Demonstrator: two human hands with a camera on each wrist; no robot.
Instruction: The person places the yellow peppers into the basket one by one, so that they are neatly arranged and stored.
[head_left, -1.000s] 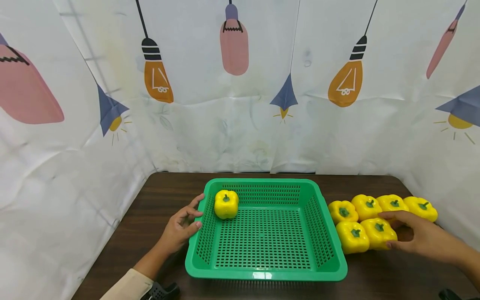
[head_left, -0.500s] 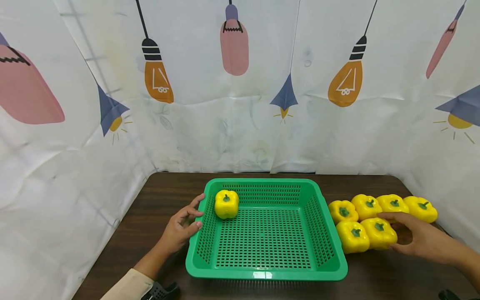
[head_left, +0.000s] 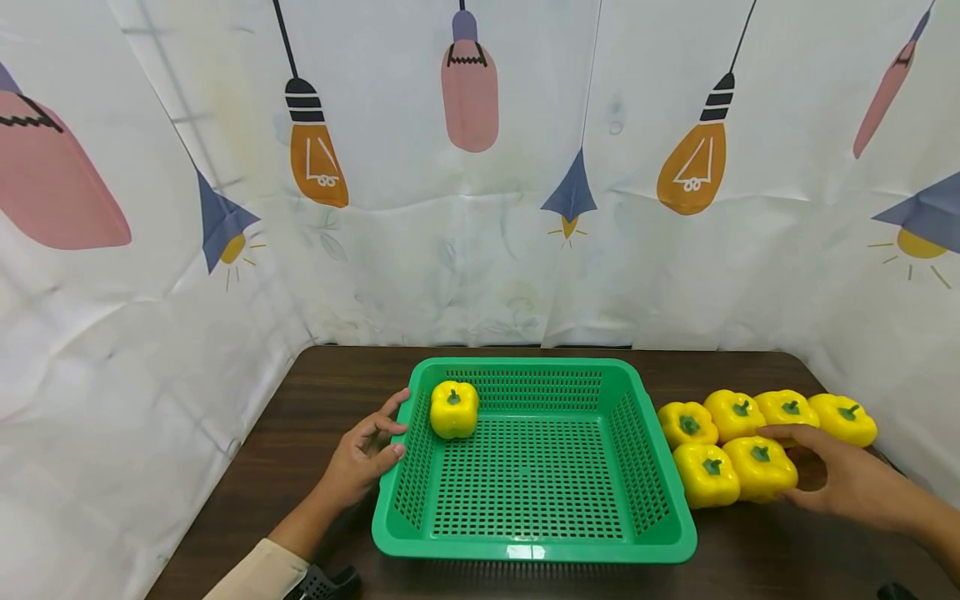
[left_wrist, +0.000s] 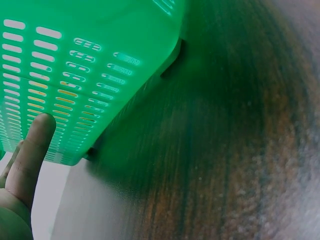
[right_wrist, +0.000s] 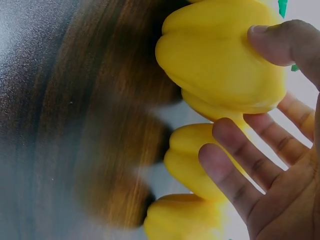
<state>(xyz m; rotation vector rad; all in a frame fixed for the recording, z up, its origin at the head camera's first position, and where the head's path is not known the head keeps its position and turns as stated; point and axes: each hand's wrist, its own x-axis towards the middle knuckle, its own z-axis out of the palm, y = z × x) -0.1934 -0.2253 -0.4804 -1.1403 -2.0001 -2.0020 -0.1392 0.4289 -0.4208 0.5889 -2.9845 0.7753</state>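
Thumb and fingertips of the right hand (head_left: 847, 479) pinch a yellow pepper (head_left: 763, 482) by its outer side, two lower fingers spread clear of it. That pepper ends the near row, toward the table's (head_left: 333, 379) right edge, so its exposed flank probably makes it easiest to grasp; whether it bears on the table, I cannot tell. Touching it inward is a neighbouring pepper (head_left: 705, 485). Nearer the table's left edge, the left hand (head_left: 360, 462) touches the green basket (head_left: 525, 550) with loosely extended fingers, likely steadying it. Behind, four peppers (head_left: 735, 416) run toward the table's far right corner, perhaps bunched for easy reach. One lone pepper (head_left: 453, 411) stands in the basket's far left corner. Past the table's far edge hangs printed cloth (head_left: 450, 283).
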